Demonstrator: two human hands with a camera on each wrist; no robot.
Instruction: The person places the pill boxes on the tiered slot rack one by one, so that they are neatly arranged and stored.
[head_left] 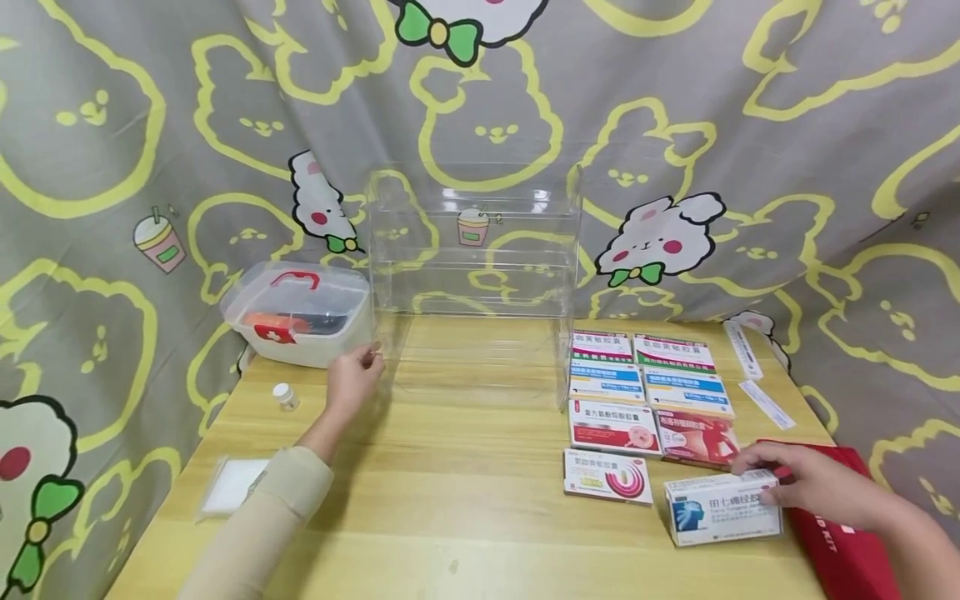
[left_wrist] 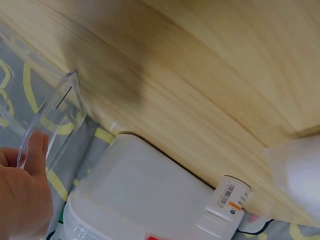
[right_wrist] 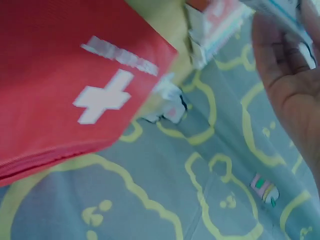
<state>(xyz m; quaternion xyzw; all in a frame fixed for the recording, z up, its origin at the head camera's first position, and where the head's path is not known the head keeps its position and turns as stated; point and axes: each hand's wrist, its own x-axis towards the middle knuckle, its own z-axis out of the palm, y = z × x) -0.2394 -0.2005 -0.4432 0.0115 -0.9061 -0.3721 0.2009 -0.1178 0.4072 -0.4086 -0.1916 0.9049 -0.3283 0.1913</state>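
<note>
Table (head_left: 465, 508) with clear rack (head_left: 474, 265) at back, white carton (head_left: 723, 518) at front right.
Rack: left edge pinched by left hand (head_left: 354, 382), seemingly for steadiness. Lidded tub (head_left: 330, 340): crowds rack's left side. Red pouch (head_left: 840, 546): partly behind right forearm. White carton: gripped at one end by right hand (head_left: 817, 487), leaving most of label exposed. Flat cartons (head_left: 615, 427): paired rows, labels up, likely for reading. Bottle (head_left: 285, 397): near left hand.
</note>
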